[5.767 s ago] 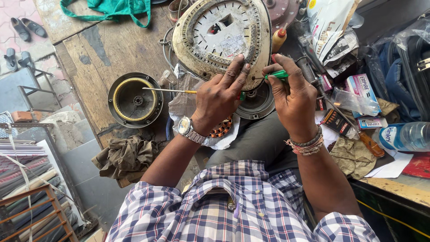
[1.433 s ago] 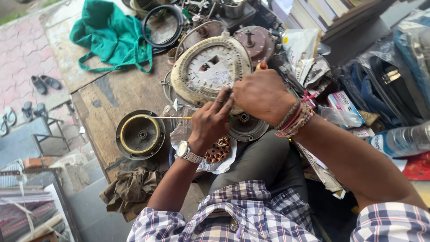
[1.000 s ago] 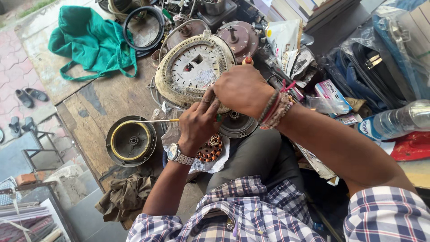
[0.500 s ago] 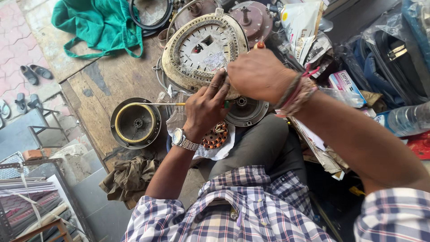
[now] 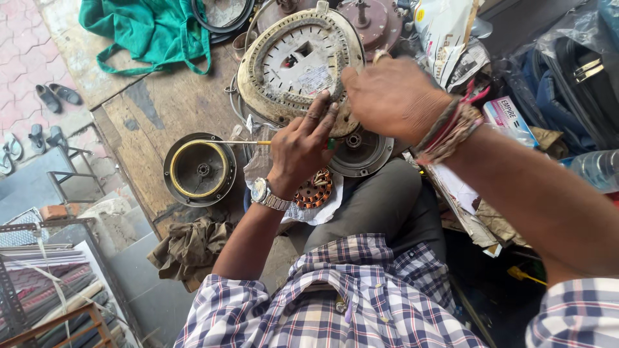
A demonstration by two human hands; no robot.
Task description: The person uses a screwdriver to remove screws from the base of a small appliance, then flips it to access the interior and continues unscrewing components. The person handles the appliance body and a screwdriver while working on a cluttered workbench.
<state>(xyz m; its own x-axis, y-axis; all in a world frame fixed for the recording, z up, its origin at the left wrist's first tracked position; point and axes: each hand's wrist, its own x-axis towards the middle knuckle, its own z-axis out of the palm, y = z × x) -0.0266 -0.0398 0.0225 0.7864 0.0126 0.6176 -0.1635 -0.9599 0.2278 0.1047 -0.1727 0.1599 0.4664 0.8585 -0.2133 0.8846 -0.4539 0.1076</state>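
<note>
Left hand (image 5: 300,151), a metal wristwatch (image 5: 263,192) on its wrist, lies spread with fingers nearly straight, pressed flat against the lower rim of the round cream-coloured motor cover (image 5: 298,67); it steadies rather than clasps. That cover leans tilted at the bench's near edge, just above the person's lap, its pale face cut by small windows and ringed by a scalloped, grimy edge. It looks like stiff cast or pressed metal, fairly heavy and rigid, dusty rather than slippery; the thick rim seems the safest place to take hold, away from the thin centre plate. Further left on the worn wooden bench (image 5: 155,116) sits a dark round housing (image 5: 198,169) with a yellowish ring inside, and a thin yellow-handled tool (image 5: 238,142) lies across its top. A green cloth bag (image 5: 151,29) is crumpled beyond. Below the left palm a copper-wound stator (image 5: 316,188) rests on white paper. Right hand (image 5: 390,96), threads and bangles at the wrist, curls over the cover's right edge; whether it pinches anything cannot be told.
</note>
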